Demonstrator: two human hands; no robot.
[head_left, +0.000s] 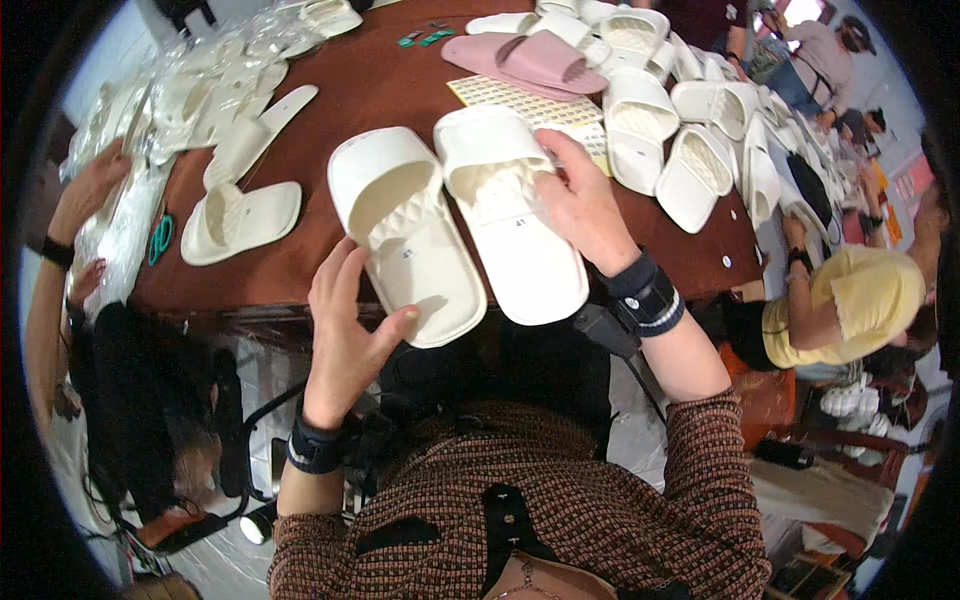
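Left hand [343, 318] is gripping an off-white open-toed slipper [428, 278]
Right hand's fingers are grasping a matching slipper [530, 272] beside it.

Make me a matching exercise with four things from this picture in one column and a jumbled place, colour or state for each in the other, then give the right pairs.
Column one:
1. Scissors
2. Tabletop
3. Pink footwear
4. Nearest white slippers

Column two:
A. Lying over part of a patterned sheet
B. Held, one in the left hand, one in the right hand
C. Beside clear plastic
D. Reddish brown

Pairs: 1-C, 2-D, 3-A, 4-B
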